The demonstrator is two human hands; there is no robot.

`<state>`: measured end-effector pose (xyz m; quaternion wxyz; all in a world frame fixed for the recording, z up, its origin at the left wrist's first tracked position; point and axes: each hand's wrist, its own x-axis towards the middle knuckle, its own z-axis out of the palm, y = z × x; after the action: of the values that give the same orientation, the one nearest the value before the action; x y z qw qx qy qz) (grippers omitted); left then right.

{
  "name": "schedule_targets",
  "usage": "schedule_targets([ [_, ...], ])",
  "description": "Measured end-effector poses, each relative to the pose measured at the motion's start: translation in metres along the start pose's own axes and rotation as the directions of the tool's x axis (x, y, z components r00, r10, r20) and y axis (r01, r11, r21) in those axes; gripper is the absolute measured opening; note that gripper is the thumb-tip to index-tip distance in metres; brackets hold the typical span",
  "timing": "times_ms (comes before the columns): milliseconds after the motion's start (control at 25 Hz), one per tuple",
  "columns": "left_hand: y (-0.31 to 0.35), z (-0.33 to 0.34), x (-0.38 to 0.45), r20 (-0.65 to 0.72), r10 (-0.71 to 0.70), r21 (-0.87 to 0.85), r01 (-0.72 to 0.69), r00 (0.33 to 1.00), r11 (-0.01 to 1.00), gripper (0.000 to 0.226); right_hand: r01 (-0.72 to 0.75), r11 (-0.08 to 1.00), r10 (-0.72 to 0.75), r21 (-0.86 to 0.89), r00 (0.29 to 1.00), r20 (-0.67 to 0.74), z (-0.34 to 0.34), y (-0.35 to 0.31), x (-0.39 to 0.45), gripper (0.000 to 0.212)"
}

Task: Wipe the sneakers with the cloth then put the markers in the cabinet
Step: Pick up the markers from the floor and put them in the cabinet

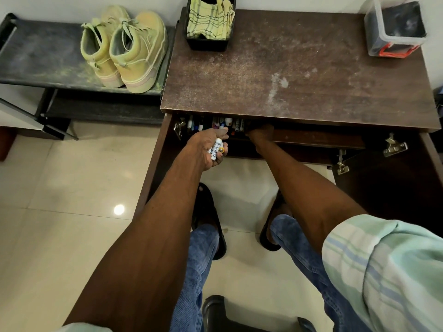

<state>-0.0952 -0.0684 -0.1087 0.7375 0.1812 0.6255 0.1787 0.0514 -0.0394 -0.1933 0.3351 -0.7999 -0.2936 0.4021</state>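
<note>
A pair of pale green sneakers (pixel 124 47) stands on a low black shoe rack (pixel 40 53) at the upper left. A yellow checked cloth (pixel 210 17) lies in a black bin on the brown cabinet top (pixel 294 68). Both cabinet doors hang open. My left hand (pixel 212 147) is shut on a bundle of white markers just in front of the opening. My right hand (pixel 261 134) reaches into the cabinet under its top, fingers hidden in shadow. Several markers (pixel 220 123) stand on the shelf inside, between the two hands.
A clear plastic container (pixel 395 27) with a red clip stands at the cabinet top's back right corner. The open right door (pixel 388 188) with metal hinges stands beside my right arm. My legs in jeans and dark sandals stand on the cream tiled floor (pixel 60 212).
</note>
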Motion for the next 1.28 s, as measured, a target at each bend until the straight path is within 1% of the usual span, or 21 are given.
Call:
schedule_targets([
  [80, -0.001, 0.003, -0.001, 0.036, 0.006, -0.099, -0.003, 0.999, 0.995, 0.023, 0.018, 0.994, -0.015, -0.105, 0.999, 0.031, -0.005, 0.003, -0.007, 0.028],
  [120, -0.002, 0.006, -0.003, 0.055, 0.005, -0.138, 0.002, 0.998, 0.99, 0.026, 0.005, 0.985, 0.011, -0.175, 0.996, 0.09, -0.013, 0.003, -0.014, 0.028],
  [200, -0.004, 0.012, -0.008, 0.09, -0.005, -0.22, 0.025, 0.996, 0.975, 0.028, -0.106, 0.99, 0.125, -0.091, 0.966, 0.228, -0.026, 0.002, -0.03, 0.03],
  [240, -0.004, 0.014, -0.01, 0.102, -0.009, -0.256, 0.035, 0.995, 0.966, 0.028, -0.085, 0.992, 0.11, -0.092, 0.947, 0.303, -0.033, 0.002, -0.041, 0.026],
  [320, -0.007, 0.023, -0.017, 0.117, -0.012, -0.298, 0.046, 0.993, 0.953, 0.028, -0.052, 0.99, 0.095, -0.128, 0.929, 0.358, -0.053, 0.001, -0.063, 0.013],
  [360, -0.008, 0.027, -0.021, 0.113, -0.007, -0.304, 0.041, 0.994, 0.952, 0.028, -0.043, 0.991, 0.089, -0.127, 0.92, 0.381, -0.064, 0.001, -0.073, 0.015],
  [440, -0.009, 0.035, -0.025, 0.11, 0.007, -0.309, 0.027, 0.994, 0.951, 0.023, -0.044, 0.995, 0.075, -0.091, 0.924, 0.375, -0.084, -0.003, -0.086, 0.012],
  [520, -0.009, 0.041, -0.029, 0.158, 0.018, -0.298, 0.031, 0.987, 0.954, 0.011, -0.079, 0.996, 0.059, 0.047, 0.939, 0.339, -0.103, -0.006, -0.091, 0.009],
  [560, -0.009, 0.043, -0.031, 0.184, 0.023, -0.287, 0.031, 0.983, 0.958, 0.005, -0.102, 0.986, 0.053, 0.129, 0.94, 0.338, -0.11, -0.007, -0.091, 0.011],
  [600, -0.009, 0.045, -0.031, 0.202, 0.031, -0.273, 0.026, 0.979, 0.962, 0.007, -0.124, 0.975, 0.051, 0.186, 0.934, 0.354, -0.116, -0.009, -0.091, 0.014],
  [680, -0.009, 0.049, -0.032, 0.222, 0.041, -0.212, 0.008, 0.974, 0.977, 0.023, -0.161, 0.961, 0.059, 0.225, 0.913, 0.403, -0.122, -0.008, -0.088, 0.018],
  [760, -0.008, 0.051, -0.031, 0.214, 0.03, -0.134, -0.001, 0.976, 0.991, 0.033, -0.179, 0.962, 0.069, 0.207, 0.89, 0.45, -0.122, -0.008, -0.087, 0.018],
  [840, -0.008, 0.052, -0.03, 0.183, 0.01, -0.087, 0.006, 0.983, 0.996, 0.034, -0.188, 0.964, 0.073, 0.187, 0.867, 0.493, -0.121, -0.008, -0.085, 0.019],
  [960, -0.007, 0.051, -0.028, 0.15, -0.008, -0.053, 0.016, 0.989, 0.998, 0.024, -0.232, 0.954, 0.094, 0.189, 0.833, 0.544, -0.121, -0.015, -0.083, 0.02],
  [1040, -0.008, 0.053, -0.029, 0.126, -0.013, -0.005, 0.014, 0.992, 1.0, 0.01, -0.257, 0.948, 0.11, 0.19, 0.819, 0.562, -0.116, -0.017, -0.08, 0.018],
  [1080, -0.008, 0.054, -0.028, 0.09, -0.014, 0.023, 0.012, 0.996, 1.0, 0.005, -0.267, 0.946, 0.119, 0.182, 0.811, 0.572, -0.112, -0.019, -0.08, 0.015],
  [1200, -0.009, 0.051, -0.022, 0.005, -0.016, 0.072, 0.016, 1.0, 0.997, 0.008, -0.3, 0.94, 0.147, 0.163, 0.787, 0.599, -0.102, -0.018, -0.078, 0.003],
  [1240, -0.009, 0.049, -0.02, -0.001, -0.023, 0.069, 0.023, 1.0, 0.997, 0.008, -0.316, 0.935, 0.156, 0.161, 0.774, 0.614, -0.1, -0.017, -0.078, 0.003],
  [1280, -0.009, 0.048, -0.018, -0.002, -0.028, 0.068, 0.028, 1.0, 0.997, 0.007, -0.327, 0.932, 0.162, 0.155, 0.761, 0.628, -0.098, -0.015, -0.076, 0.006],
])
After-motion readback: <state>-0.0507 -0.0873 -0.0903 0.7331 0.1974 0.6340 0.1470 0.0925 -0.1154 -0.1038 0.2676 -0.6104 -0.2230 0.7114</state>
